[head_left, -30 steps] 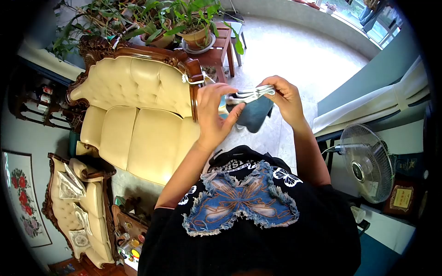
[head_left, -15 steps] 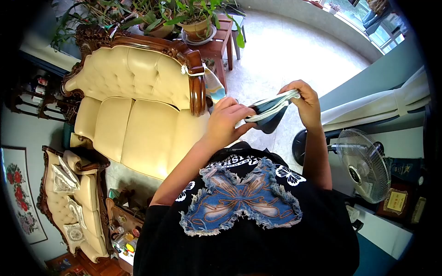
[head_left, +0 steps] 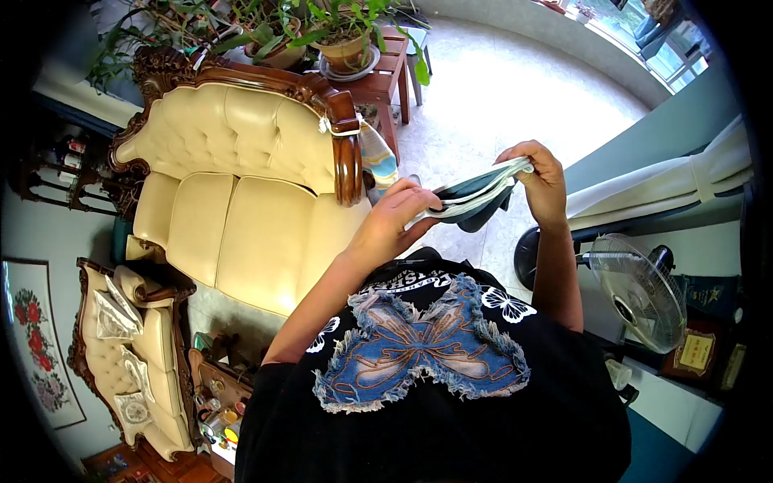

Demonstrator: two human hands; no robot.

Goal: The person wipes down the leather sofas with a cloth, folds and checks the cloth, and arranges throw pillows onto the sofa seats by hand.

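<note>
In the head view a dark teal cloth piece with white band-like edges is stretched between my two hands, in front of my chest. My left hand pinches its near left end, thumb below and fingers over the white edge. At the upper right end, my right hand grips the white band between thumb and fingers. The dark fabric sags beneath the bands, and its exact kind does not show.
A cream tufted sofa with a carved wooden frame stands to the left, a striped cloth hanging by its armrest. Potted plants sit on a wooden stand behind. A standing fan is at the right, near a tied curtain.
Both hands have shifted slightly, the right one a little to the right and the left one slightly down-left. The cloth's white edges are pulled longer and flatter between them.
</note>
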